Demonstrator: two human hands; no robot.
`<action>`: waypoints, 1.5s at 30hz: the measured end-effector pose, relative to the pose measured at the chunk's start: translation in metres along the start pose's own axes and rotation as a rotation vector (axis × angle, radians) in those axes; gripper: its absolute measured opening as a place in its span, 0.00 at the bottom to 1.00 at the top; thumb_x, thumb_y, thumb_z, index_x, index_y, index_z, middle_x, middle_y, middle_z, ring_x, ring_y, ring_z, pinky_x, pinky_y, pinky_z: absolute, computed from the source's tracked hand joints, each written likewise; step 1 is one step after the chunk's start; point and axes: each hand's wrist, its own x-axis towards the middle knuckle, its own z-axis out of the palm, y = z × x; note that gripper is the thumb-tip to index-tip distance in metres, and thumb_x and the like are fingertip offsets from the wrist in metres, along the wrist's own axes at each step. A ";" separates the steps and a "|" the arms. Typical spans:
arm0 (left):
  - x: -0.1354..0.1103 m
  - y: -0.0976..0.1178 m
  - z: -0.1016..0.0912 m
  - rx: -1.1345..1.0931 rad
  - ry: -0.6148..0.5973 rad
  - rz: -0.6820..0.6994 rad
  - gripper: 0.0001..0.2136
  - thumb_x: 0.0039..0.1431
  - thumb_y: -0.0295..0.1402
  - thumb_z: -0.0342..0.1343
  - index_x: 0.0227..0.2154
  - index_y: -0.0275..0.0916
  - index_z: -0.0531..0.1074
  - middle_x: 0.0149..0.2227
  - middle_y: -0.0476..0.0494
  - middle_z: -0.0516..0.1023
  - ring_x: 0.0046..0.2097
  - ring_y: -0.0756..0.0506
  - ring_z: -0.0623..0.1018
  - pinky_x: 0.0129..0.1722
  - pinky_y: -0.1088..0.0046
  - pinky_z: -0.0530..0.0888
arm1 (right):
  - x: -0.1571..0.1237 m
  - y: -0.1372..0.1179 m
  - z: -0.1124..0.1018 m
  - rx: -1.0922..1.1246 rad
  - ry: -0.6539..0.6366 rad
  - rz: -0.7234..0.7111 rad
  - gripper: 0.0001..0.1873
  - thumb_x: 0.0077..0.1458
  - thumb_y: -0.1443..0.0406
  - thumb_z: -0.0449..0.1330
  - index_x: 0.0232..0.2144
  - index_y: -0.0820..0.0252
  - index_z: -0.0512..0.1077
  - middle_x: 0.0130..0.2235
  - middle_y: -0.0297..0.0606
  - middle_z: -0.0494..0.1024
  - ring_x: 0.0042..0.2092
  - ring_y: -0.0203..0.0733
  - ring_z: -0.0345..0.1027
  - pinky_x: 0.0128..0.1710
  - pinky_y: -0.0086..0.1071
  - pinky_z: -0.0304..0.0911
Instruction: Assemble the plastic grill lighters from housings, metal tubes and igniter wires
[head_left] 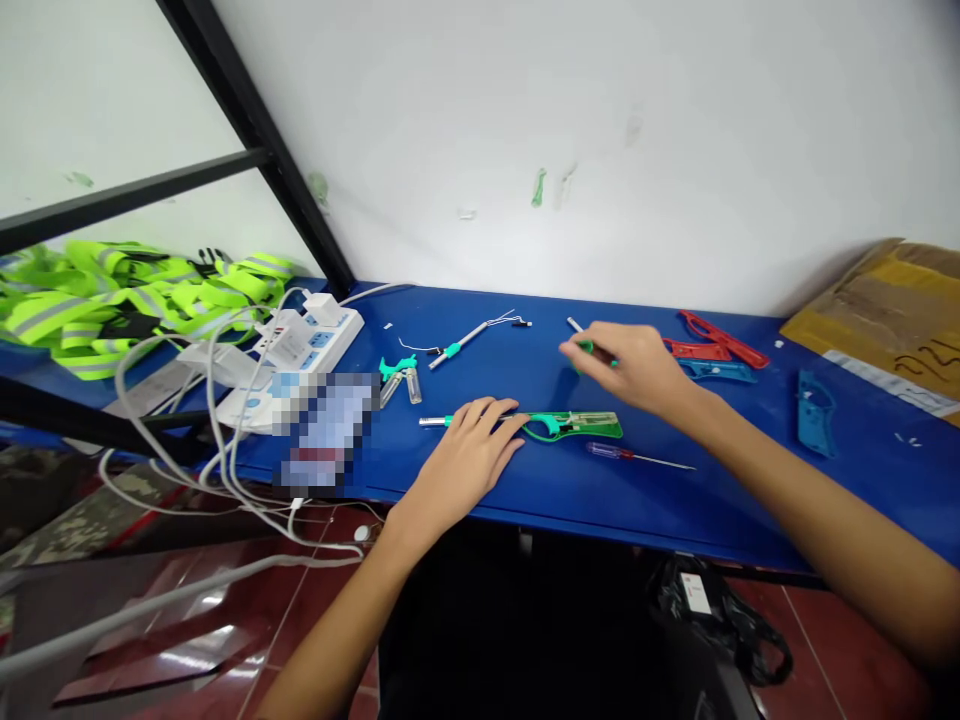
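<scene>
My left hand [480, 440] lies palm down over the barrel end of an opened green utility lighter [592, 425], fingers fairly straight. The lighter's trigger, clear fuel tank and metal tip show on either side of the hand. Above and to the right, my right hand [626, 365] is closed on a small green plastic piece [585, 346], mostly hidden by the fingers. A white rod [574, 325] shows just beyond those fingers. Below the lighter lies a screwdriver [637, 456] with a clear purple handle.
Loose lighter parts lie to the left: a wired tube [461, 345] and clear tanks with green trigger pieces [401, 378]. Red shells [731, 340] and a blue shell [815, 412] are at right, near a taped cardboard box [885, 310]. A power strip [330, 345] and phone [330, 430] occupy the left.
</scene>
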 end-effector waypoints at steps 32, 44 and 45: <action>0.009 -0.005 0.005 0.003 -0.005 0.023 0.15 0.79 0.34 0.49 0.63 0.45 0.71 0.66 0.36 0.74 0.65 0.33 0.74 0.68 0.39 0.69 | -0.067 0.019 0.011 -0.021 -0.267 -0.046 0.32 0.77 0.46 0.44 0.64 0.61 0.69 0.53 0.50 0.82 0.53 0.52 0.77 0.48 0.42 0.72; 0.007 -0.004 -0.001 -0.040 0.015 0.031 0.16 0.78 0.35 0.51 0.65 0.45 0.67 0.65 0.37 0.75 0.65 0.34 0.74 0.69 0.41 0.68 | -0.072 0.016 -0.018 0.022 -0.237 -0.035 0.22 0.75 0.52 0.54 0.59 0.59 0.75 0.53 0.49 0.79 0.53 0.53 0.74 0.55 0.46 0.70; 0.007 -0.003 -0.001 -0.047 0.023 0.022 0.16 0.78 0.35 0.51 0.64 0.44 0.67 0.65 0.37 0.75 0.65 0.34 0.74 0.70 0.42 0.67 | -0.072 0.015 -0.019 -0.008 -0.227 -0.041 0.22 0.75 0.52 0.55 0.58 0.60 0.75 0.52 0.49 0.79 0.52 0.53 0.74 0.54 0.46 0.70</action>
